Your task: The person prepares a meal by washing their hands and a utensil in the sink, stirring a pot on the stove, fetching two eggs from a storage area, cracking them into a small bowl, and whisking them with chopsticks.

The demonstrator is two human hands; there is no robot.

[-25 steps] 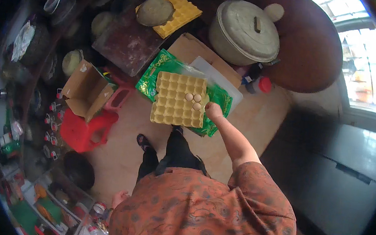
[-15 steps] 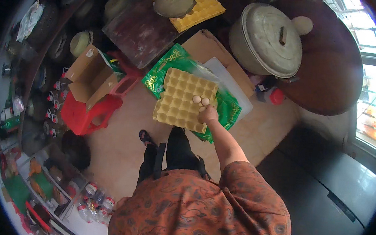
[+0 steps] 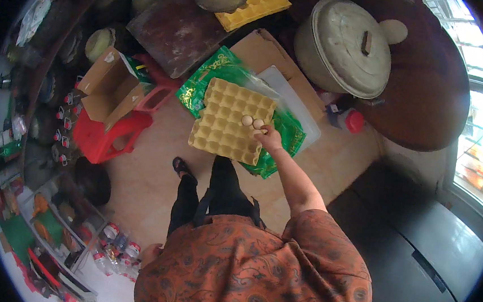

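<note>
My right hand (image 3: 266,137) is at the right side of a yellow moulded egg tray (image 3: 221,115), fingers closed on an egg that they mostly cover. Two pale eggs (image 3: 246,121) sit side by side in the tray just beyond my fingertips. Under the tray lies a shiny green bag with gold patterns (image 3: 214,69), on a clear plastic sheet (image 3: 300,121) and flat cardboard (image 3: 266,51). My left hand (image 3: 151,252) hangs low at my left side, mostly hidden by my body; its fingers are unclear.
A lidded metal pot (image 3: 331,50) and round brown board (image 3: 432,103) stand at back right. At left are a red stool (image 3: 95,139), open box (image 3: 108,83) and shelves of jars and bottles. A dark panel (image 3: 421,244) is at right, below a window (image 3: 477,141).
My right hand has come from just outside the tray's right edge onto the eggs, covering one of the three seen earlier. The whole view has shifted slightly.
</note>
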